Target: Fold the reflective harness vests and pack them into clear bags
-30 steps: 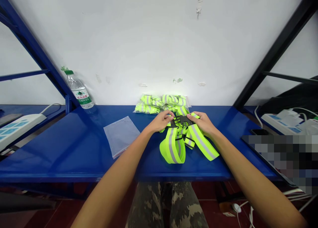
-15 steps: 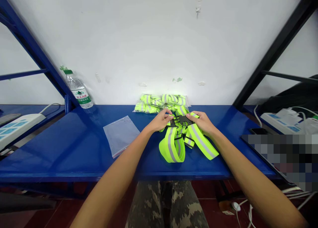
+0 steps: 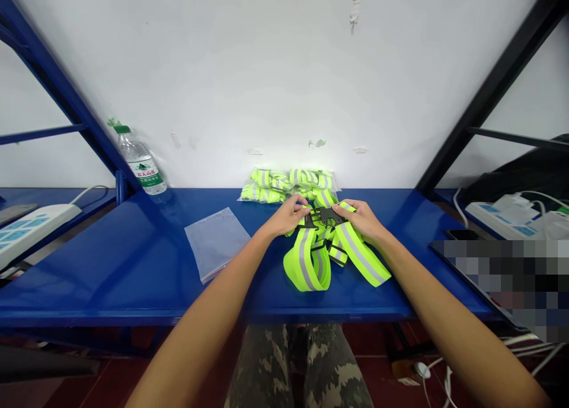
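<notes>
A bright yellow-green reflective belt (image 3: 306, 260) with a silver stripe lies looped on the blue table, over more straps of the same kind. My left hand (image 3: 288, 216) pinches one black buckle part (image 3: 309, 219) at the belt's end. In my right hand (image 3: 359, 218) is the other black buckle half (image 3: 329, 216), with a strap end (image 3: 364, 257) hanging down from it. The two buckle parts are close together; whether they touch is hard to see. Behind my hands, clear bags of rolled reflective belts (image 3: 264, 187) lie against the wall.
A flat clear zip bag (image 3: 217, 241) lies left of my arm. A water bottle (image 3: 144, 166) stands at the left by the blue frame. Power strips (image 3: 40, 227) are on the left, and a phone (image 3: 461, 235) is at the right. The blue table's (image 3: 133, 304) front edge is near my legs.
Almost nothing differs. The looped belt and the buckle half in my right hand have shifted very slightly left; both hands keep their grip.
</notes>
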